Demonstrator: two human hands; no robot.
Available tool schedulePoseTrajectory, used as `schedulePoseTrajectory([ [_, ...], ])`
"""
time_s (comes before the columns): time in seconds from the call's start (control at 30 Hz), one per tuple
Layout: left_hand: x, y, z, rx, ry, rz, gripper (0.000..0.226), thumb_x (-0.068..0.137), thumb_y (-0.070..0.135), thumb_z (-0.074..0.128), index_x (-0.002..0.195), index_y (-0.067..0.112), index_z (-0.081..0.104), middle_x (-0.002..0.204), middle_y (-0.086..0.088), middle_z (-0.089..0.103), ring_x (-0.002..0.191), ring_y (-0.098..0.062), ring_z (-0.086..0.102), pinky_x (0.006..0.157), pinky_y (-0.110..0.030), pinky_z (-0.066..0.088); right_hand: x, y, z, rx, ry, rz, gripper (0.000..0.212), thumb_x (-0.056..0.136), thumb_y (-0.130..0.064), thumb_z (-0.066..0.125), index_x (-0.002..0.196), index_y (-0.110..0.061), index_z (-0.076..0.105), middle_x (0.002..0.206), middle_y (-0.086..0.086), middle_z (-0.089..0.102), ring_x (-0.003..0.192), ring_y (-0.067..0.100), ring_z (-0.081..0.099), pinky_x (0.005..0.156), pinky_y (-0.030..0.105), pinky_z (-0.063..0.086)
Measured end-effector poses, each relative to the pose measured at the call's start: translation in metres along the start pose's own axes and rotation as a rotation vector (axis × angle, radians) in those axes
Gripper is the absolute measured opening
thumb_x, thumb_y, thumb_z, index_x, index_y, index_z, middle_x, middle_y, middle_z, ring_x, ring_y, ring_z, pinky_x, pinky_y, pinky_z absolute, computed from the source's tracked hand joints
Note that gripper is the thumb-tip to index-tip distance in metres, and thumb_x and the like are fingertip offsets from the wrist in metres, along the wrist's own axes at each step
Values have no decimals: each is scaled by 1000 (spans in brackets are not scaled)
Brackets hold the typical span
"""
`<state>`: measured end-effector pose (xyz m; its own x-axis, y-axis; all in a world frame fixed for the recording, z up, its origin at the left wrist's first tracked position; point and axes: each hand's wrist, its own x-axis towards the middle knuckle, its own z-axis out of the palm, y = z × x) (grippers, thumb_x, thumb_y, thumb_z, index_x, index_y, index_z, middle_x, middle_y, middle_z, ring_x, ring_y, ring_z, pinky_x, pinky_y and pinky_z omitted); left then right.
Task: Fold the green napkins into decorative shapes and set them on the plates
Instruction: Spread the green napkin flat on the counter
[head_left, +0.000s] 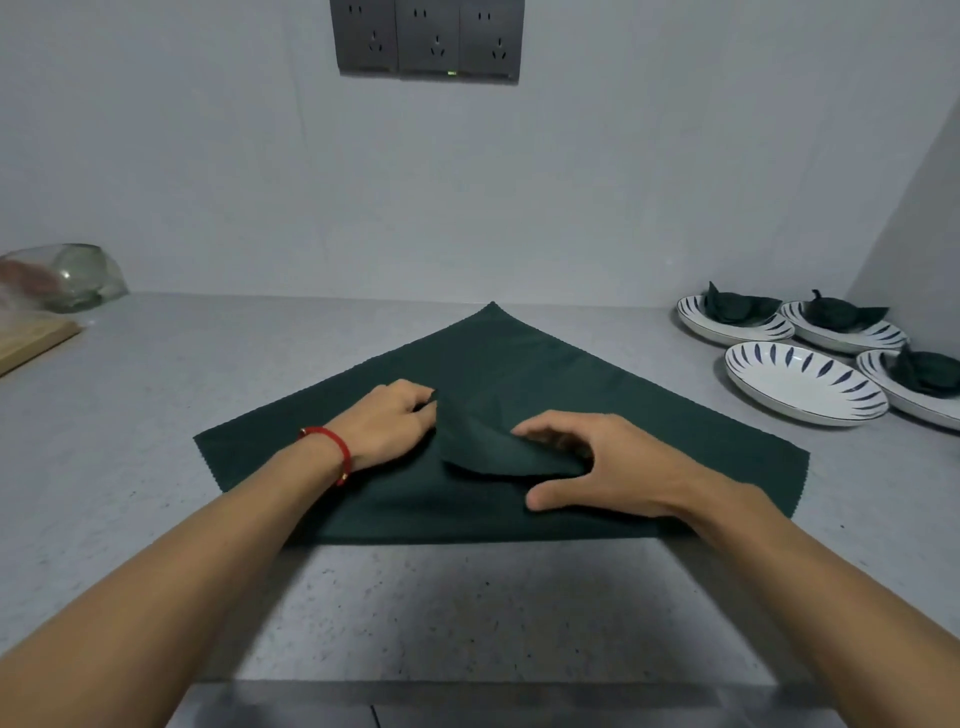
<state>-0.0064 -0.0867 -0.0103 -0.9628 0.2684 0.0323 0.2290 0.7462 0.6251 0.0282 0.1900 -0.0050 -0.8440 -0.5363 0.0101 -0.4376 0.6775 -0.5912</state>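
Observation:
A dark green napkin lies spread on the grey counter, one corner pointing at the wall. Its near corner is folded up toward the middle as a raised flap. My left hand, a red cord on its wrist, pinches the tip of that flap. My right hand holds the flap's right edge with curled fingers, thumb resting on the cloth. At the right stand several white plates with blue dashes; three carry folded green napkins, and the near one has nothing on it.
A wooden board and a glass jar lying on its side sit at the far left. Wall sockets hang above. A side wall closes the right corner behind the plates. The counter's front edge runs below my forearms.

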Motion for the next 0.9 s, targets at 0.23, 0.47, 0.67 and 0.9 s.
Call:
schedulePoseTrajectory([
  [0.23, 53, -2, -9, 213, -14, -20, 36, 100, 40, 51, 74, 18, 63, 78, 1, 71, 77, -16, 66, 72, -32, 53, 56, 31, 0, -16, 313, -20, 18, 100, -25, 58, 93, -24, 75, 89, -16, 74, 88, 2, 66, 84, 29, 53],
  [0.47, 139, -16, -7, 258, 100, -114, 39, 99, 43, 54, 66, 21, 56, 71, 4, 61, 75, -19, 61, 72, -33, 50, 145, 68, -26, 11, 396, 232, 22, 95, -35, 58, 88, -24, 76, 84, -9, 72, 89, 19, 64, 81, 35, 53],
  [0.67, 199, -29, 12, 391, 287, -193, 39, 96, 47, 55, 69, 19, 53, 73, 1, 55, 88, -30, 59, 81, -41, 47, 207, 106, -32, -104, 480, 431, 21, 89, -40, 62, 97, -21, 65, 97, 5, 68, 91, 30, 62, 79, 42, 55],
  [0.9, 236, -54, 26, 446, 413, -279, 26, 93, 44, 54, 87, 20, 64, 95, -2, 66, 96, -28, 57, 82, -40, 34, 237, 119, -24, -332, 567, 463, 30, 98, -42, 56, 105, -13, 57, 99, 6, 64, 87, 31, 59, 73, 37, 46],
])
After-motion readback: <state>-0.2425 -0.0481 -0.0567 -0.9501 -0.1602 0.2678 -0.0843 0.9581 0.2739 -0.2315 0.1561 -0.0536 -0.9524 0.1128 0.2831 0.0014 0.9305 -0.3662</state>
